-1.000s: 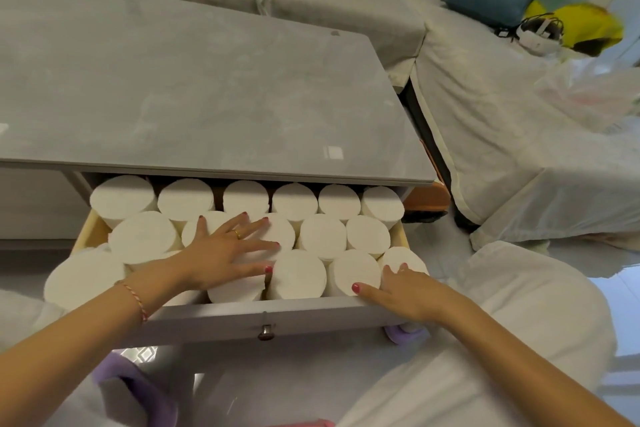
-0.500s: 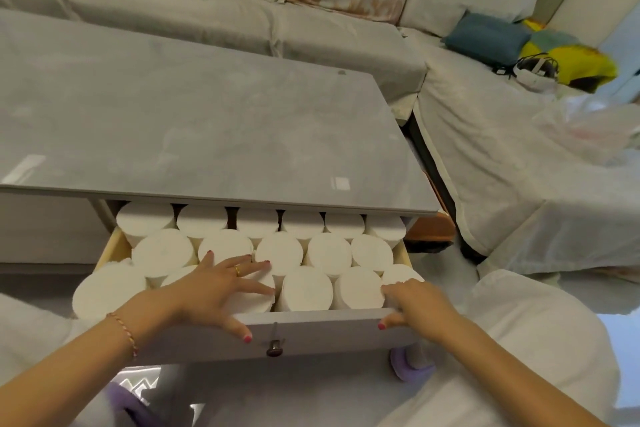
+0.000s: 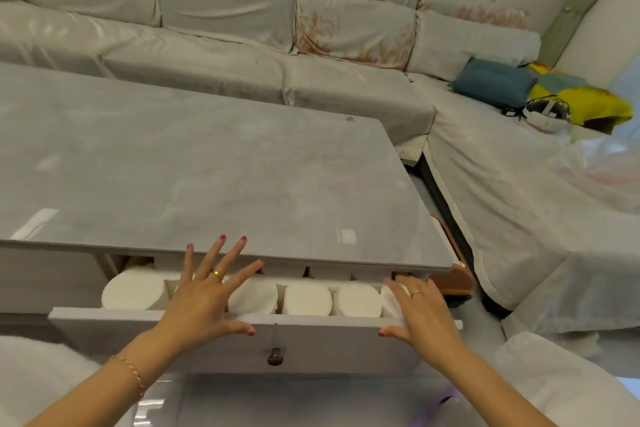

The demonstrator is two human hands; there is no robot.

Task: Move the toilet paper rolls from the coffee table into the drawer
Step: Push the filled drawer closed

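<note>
The grey coffee table (image 3: 207,177) has a drawer (image 3: 329,340) pulled out a short way at its near edge. Several white toilet paper rolls (image 3: 306,300) stand upright in the drawer; only the front row shows under the tabletop. My left hand (image 3: 204,295) lies over the drawer's front edge with fingers spread and straight, thumb on the drawer front. My right hand (image 3: 420,308) rests on the drawer's right end, fingers over the rightmost roll, thumb on the front panel. A small dark knob (image 3: 276,355) sits in the middle of the drawer front.
A long pale sofa (image 3: 225,55) runs behind the table and turns down the right side (image 3: 519,201). A blue cushion (image 3: 491,83), a yellow cloth (image 3: 588,104) and a white headset (image 3: 545,113) lie at its far right. My white-clad knee (image 3: 568,381) is at lower right.
The drawer has slid in under the tabletop; three rows of rolls showed before, now one. Both hands moved from the roll tops to the drawer's front edge. The view tilted up.
</note>
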